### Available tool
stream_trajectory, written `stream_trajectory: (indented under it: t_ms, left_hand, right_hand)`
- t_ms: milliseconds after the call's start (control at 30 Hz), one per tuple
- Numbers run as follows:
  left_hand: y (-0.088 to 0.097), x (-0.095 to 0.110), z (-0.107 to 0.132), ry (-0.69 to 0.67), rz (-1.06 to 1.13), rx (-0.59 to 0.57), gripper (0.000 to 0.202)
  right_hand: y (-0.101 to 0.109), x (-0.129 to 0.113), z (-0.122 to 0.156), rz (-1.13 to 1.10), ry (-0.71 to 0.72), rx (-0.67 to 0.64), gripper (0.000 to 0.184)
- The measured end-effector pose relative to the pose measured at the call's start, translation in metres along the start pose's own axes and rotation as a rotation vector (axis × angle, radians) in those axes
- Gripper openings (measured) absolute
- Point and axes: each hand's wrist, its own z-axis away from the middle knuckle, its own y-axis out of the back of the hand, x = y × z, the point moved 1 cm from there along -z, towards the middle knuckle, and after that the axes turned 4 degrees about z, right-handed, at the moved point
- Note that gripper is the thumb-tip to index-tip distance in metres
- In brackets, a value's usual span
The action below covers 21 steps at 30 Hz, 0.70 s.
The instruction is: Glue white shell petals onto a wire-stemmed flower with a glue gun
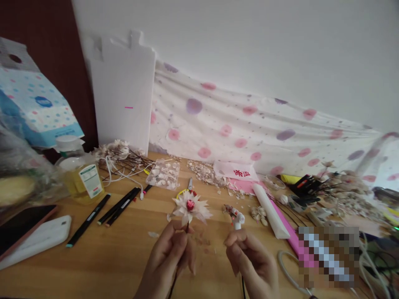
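My left hand (174,247) is closed in a pinch around the thin dark stem of a handmade-looking flower (195,211). Its pale pointed petals spread around a red centre, and the stem runs down below the hand. My right hand (251,259) is also closed, thumb against fingertips, a short way to the right. A thin dark strand (243,287) shows below it; what the fingers pinch is hidden. Just above those fingertips is a small white piece with red marks (238,219); I cannot tell whether it is held. Behind the flower lie yellow-handled scissors (180,194).
Markers (89,221), two phones (35,245) and a bottle of yellow liquid (81,180) stand or lie left. A bag of pale petals (163,173) and loose petals (204,172) lie behind. Right are a white roll (272,214), pink paper (285,224) and dried-looking flowers (346,187).
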Motion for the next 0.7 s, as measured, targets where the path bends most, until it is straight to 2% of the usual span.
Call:
stream_trajectory:
  t_ms: [167, 267, 367, 433, 533, 700]
  left_hand:
    - [0.018, 0.015, -0.004, -0.068, -0.082, 0.058, 0.033]
    - [0.021, 0.022, -0.004, 0.003, -0.030, 0.112, 0.030]
    - [0.018, 0.024, -0.002, 0.122, 0.040, 0.118, 0.032]
    - [0.016, 0.023, 0.000, 0.165, 0.047, 0.075, 0.033]
    - [0.016, 0.024, 0.003, 0.159, 0.016, -0.012, 0.034]
    - [0.022, 0.029, 0.003, 0.210, -0.039, -0.114, 0.031]
  right_hand:
    - [-0.001, 0.011, -0.002, -0.046, -0.032, -0.066, 0.034]
    - [-0.013, 0.006, -0.003, -0.122, -0.032, -0.049, 0.029]
    - [-0.033, 0.003, 0.001, -0.216, -0.063, -0.069, 0.025]
    - [-0.046, 0.004, 0.006, -0.272, -0.097, -0.096, 0.025]
    - [-0.062, 0.009, 0.011, -0.365, -0.159, -0.135, 0.031]
    - [-0.073, 0.011, 0.011, -0.476, -0.331, -0.298, 0.040]
